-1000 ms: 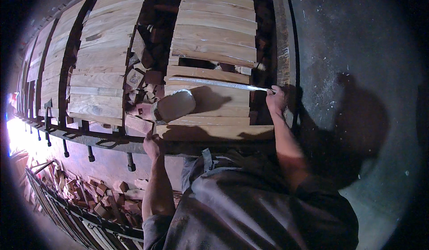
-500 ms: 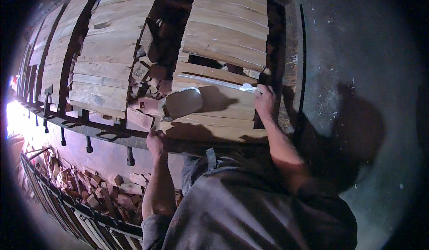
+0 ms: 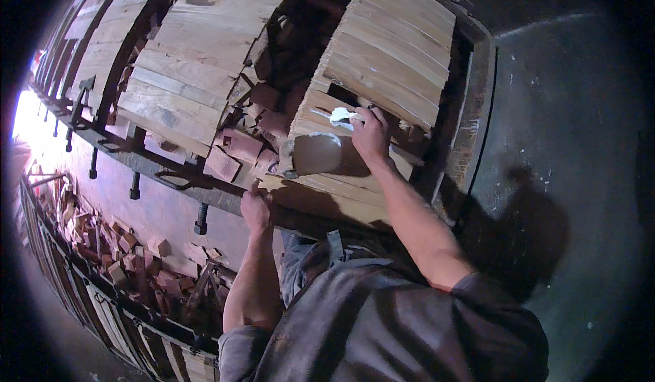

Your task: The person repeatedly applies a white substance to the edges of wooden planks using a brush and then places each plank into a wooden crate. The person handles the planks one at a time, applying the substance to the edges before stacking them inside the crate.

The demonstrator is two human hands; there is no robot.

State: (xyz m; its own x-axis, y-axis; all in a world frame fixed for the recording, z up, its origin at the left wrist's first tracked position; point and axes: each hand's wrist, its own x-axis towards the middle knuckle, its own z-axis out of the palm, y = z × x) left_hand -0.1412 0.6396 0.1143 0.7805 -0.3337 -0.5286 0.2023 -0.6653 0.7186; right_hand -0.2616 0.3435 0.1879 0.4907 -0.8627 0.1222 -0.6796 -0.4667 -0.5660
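Note:
My right hand is closed on a small spreader whose end is thick with white paste, likely glue. It hovers over a light wooden strip, just beyond an open tub with a white-smeared rim. The tub rests on the nearest strips of a wooden panel, where a dark gap shows between strips. My left hand is curled at the bench's front edge, by the left end of the nearest strip. Its thumb points up; what its fingers hold is hidden.
Loose wood offcuts fill the space left of the panel. More panels lie farther left. Bolts hang from the bench's front rail. A slatted bin of wood scraps stands lower left; dark floor lies right.
My right hand has swept leftward along the strip with the spreader, from the panel's right end to just beyond the tub. The view has turned somewhat; my left hand remains at the bench edge.

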